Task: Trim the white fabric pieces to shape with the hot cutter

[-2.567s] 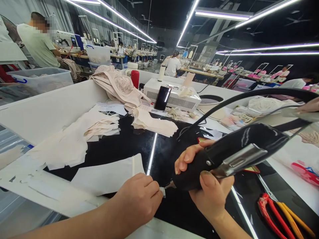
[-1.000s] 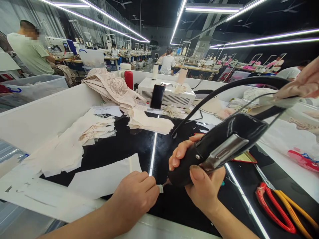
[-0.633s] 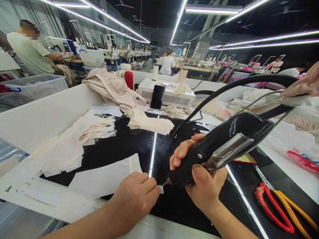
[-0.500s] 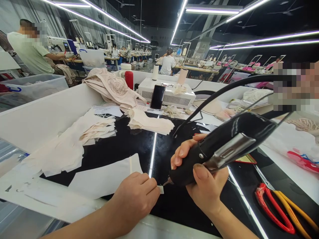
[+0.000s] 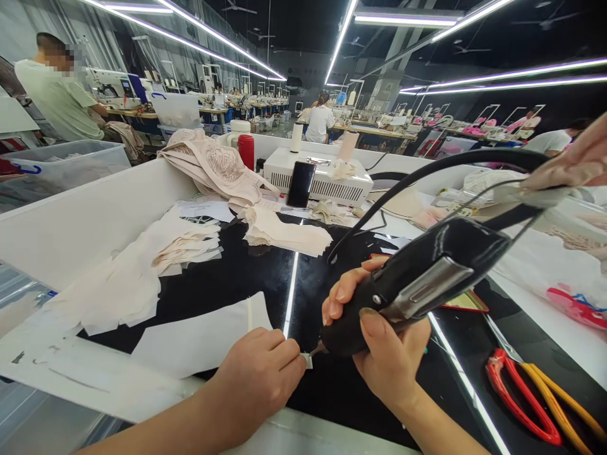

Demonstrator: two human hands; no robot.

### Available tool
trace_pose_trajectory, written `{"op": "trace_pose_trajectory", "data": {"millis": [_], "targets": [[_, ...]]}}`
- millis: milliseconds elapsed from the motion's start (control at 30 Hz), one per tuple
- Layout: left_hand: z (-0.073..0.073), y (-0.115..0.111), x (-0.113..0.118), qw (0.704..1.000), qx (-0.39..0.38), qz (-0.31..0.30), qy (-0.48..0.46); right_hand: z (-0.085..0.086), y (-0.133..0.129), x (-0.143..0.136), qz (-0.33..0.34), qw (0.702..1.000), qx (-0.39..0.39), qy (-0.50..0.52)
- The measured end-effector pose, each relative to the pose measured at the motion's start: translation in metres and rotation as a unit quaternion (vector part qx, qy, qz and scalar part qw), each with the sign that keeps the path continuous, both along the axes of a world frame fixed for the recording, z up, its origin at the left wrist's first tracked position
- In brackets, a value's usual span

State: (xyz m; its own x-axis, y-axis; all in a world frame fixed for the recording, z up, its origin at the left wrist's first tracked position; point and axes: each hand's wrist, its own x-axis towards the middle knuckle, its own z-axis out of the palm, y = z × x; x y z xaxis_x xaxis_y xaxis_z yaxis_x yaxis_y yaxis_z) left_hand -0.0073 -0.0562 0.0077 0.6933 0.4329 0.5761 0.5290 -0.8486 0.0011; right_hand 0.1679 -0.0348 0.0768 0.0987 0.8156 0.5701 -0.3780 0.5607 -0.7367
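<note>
My left hand [image 5: 263, 379] is closed on a small pale strip [image 5: 308, 361], whose end sticks out past the fingers over the black table surface [image 5: 332, 395]. In my right hand [image 5: 389, 341] is a black handheld tool [image 5: 417, 284] with a silver lever; my fingers are wrapped round its body. The tool's thin metal tip touches or nearly touches the strip's end. Beside my left hand lies a large white sheet [image 5: 199, 335], with a narrow cream band near its right end, partly hidden behind the hand.
Red and orange handled scissors [image 5: 521, 392] lie at the right. Fabric pieces [image 5: 118, 278] cover the left side, with more cream fabric [image 5: 284, 234] ahead. A phone [image 5: 300, 184] leans on a white box [image 5: 332, 180]. Another person's hand [image 5: 573, 158] is by the tool's cable [image 5: 427, 163].
My right hand and the tool have shifted slightly left, bringing the tip to the strip. The other person's hand now shows at the right. The seated person's arm at the left has drawn back.
</note>
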Motion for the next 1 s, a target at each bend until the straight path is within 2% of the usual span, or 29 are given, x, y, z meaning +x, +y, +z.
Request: {"op": "trace_pose_trajectory", "data": {"millis": [267,633,1000], "targets": [[-0.004,-0.001,-0.002,1.0,-0.006,0.005,0.014,0.001,-0.008,0.005,0.005,1.0,0.005,0.01],[-0.002,0.001,0.0,1.0,-0.005,0.005,0.0,-0.002,-0.01,0.004,0.008,1.0,0.003,-0.007],[0.001,0.003,-0.024,0.999,-0.053,-0.003,0.002,-0.001,-0.011,0.007,-0.005,1.0,0.005,-0.016]]}}
